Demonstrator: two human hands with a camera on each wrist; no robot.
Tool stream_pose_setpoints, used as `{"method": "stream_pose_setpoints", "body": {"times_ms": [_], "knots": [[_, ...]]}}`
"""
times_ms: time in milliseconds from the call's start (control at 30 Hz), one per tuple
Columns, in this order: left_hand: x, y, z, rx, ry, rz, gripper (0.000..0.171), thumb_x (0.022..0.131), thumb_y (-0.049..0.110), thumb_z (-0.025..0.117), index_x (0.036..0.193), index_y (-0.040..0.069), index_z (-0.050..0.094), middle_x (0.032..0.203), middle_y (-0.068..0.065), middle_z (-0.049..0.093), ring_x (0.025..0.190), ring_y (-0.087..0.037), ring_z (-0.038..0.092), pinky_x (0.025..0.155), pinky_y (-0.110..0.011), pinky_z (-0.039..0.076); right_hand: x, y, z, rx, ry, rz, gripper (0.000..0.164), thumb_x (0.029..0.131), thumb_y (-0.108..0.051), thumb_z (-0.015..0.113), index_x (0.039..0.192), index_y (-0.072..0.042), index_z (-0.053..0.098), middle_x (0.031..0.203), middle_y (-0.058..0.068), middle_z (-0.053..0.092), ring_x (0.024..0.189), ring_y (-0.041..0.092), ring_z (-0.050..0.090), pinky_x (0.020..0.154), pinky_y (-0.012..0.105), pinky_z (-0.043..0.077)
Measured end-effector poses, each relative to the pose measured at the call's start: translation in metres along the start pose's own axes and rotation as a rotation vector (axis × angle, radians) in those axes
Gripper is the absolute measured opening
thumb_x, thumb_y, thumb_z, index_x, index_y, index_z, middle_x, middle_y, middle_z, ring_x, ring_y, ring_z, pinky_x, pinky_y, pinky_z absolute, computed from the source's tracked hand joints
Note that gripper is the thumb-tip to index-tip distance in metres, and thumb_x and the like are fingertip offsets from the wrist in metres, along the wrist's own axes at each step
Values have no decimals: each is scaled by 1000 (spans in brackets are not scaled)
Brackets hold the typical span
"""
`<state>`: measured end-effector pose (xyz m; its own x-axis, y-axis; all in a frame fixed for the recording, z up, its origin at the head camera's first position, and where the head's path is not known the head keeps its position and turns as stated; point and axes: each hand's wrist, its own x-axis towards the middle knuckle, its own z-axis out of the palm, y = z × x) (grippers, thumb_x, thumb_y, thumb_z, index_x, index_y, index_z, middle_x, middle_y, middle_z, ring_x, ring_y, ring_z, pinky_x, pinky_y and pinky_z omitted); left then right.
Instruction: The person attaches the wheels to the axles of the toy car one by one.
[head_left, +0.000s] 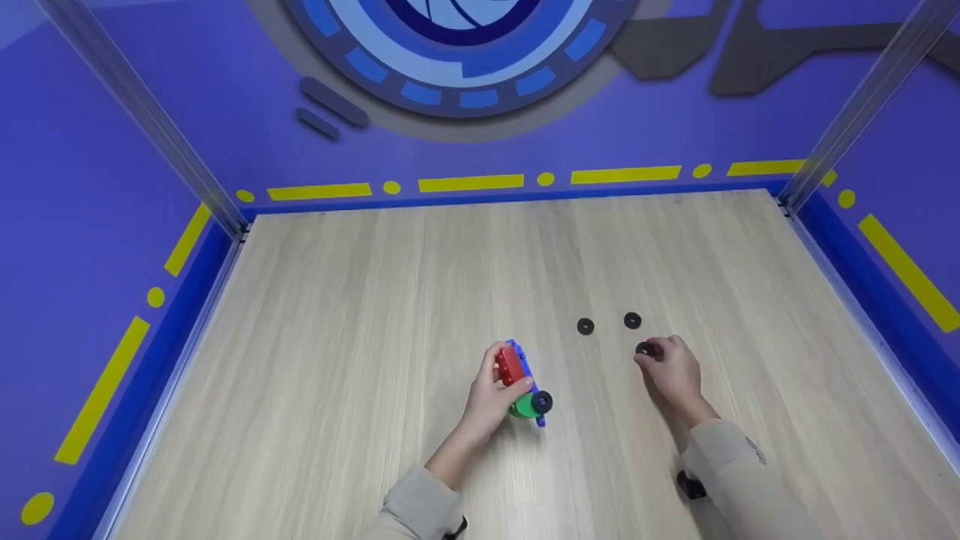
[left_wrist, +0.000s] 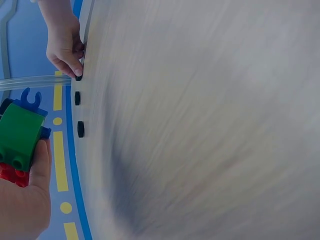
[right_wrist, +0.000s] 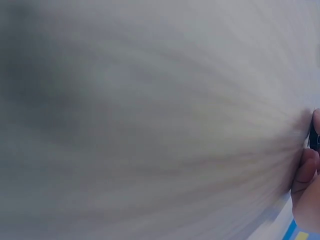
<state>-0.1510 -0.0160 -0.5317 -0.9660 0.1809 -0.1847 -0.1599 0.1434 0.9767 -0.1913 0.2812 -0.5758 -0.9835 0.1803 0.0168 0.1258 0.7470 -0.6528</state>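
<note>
My left hand (head_left: 487,397) grips a toy car built of blocks: a blue base, a red block (head_left: 511,366) and a green block (left_wrist: 19,135). One black wheel (head_left: 541,402) is fitted at its green end. In the left wrist view a blue clip-shaped part (left_wrist: 31,101) sticks out of the base, next to the green block. Over to the right, my right hand (head_left: 674,375) pinches a loose black wheel (head_left: 644,349) between thumb and fingers, right at the tabletop. The right wrist view catches only the fingers (right_wrist: 306,172) and a sliver of that wheel at its edge.
Two more black wheels lie flat on the wooden table (head_left: 360,315), one wheel (head_left: 586,326) left of the other wheel (head_left: 632,320), just beyond my right hand. Blue printed panels (head_left: 465,157) with yellow marks wall in the back and both sides.
</note>
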Motion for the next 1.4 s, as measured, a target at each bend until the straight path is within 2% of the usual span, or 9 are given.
{"method": "stream_pose_setpoints", "body": {"times_ms": [133, 200, 333, 433, 533, 667, 867, 1233, 1400], "knots": [[0, 1, -1, 4, -6, 13, 63, 82, 26, 60, 135, 24, 26, 131, -11, 39, 111, -28, 45, 79, -36, 49, 0, 0, -1, 14, -13, -12, 37, 80, -15, 62, 110, 5, 55, 100, 19, 51, 96, 33, 52, 85, 45, 39], [-4, 10, -2, 0, -10, 11, 63, 83, 23, 60, 135, 22, 26, 132, -13, 39, 112, -30, 45, 81, -38, 48, 0, 0, -1, 25, -12, -38, 37, 80, -15, 63, 110, 6, 55, 99, 19, 51, 95, 32, 52, 85, 45, 40], [-4, 10, -4, -4, -15, 13, 63, 83, 22, 60, 135, 20, 26, 131, -13, 39, 114, -30, 44, 82, -39, 48, 0, -2, -3, 51, -10, -101, 36, 78, -13, 64, 107, 7, 57, 96, 17, 52, 90, 30, 53, 81, 42, 41], [1, 4, -3, -3, -16, 15, 65, 82, 23, 61, 136, 21, 25, 129, -14, 41, 110, -28, 47, 80, -37, 49, -2, -7, -7, 68, -24, -128, 34, 79, -13, 64, 107, 5, 57, 95, 14, 52, 87, 26, 54, 75, 35, 43], [1, 4, -2, 2, -17, 10, 66, 82, 24, 61, 137, 21, 24, 131, -15, 40, 111, -28, 47, 80, -38, 49, -3, -14, -11, 75, -35, -150, 33, 80, -14, 63, 107, 2, 58, 93, 10, 52, 80, 21, 53, 68, 25, 43], [1, 4, 1, 15, -16, -5, 67, 82, 27, 60, 138, 23, 22, 135, -13, 36, 117, -31, 42, 84, -39, 47, -5, -25, -14, 92, -3, -199, 29, 78, -12, 65, 104, 1, 61, 91, 9, 53, 72, 14, 46, 61, 19, 38], [-1, 7, 2, 16, -24, -12, 68, 82, 24, 60, 138, 21, 22, 134, -15, 35, 115, -30, 42, 81, -38, 48, -7, -38, -16, 129, 32, -252, 27, 74, -8, 68, 99, 1, 63, 89, 7, 55, 65, 7, 42, 56, 17, 36], [0, 6, 2, 27, -45, -10, 65, 82, 29, 61, 136, 26, 26, 134, -13, 36, 113, -29, 44, 80, -38, 49, -16, -58, -17, 143, 26, -301, 29, 72, -8, 70, 99, -1, 64, 88, 5, 54, 59, 3, 39, 52, 17, 35], [-1, 9, 2, 2, -65, -15, 64, 81, 27, 61, 135, 27, 26, 129, -12, 40, 105, -25, 50, 76, -35, 50, -19, -69, -17, 153, 38, -364, 28, 69, -5, 72, 96, -2, 65, 87, 3, 55, 57, 2, 38, 50, 17, 34]]}}
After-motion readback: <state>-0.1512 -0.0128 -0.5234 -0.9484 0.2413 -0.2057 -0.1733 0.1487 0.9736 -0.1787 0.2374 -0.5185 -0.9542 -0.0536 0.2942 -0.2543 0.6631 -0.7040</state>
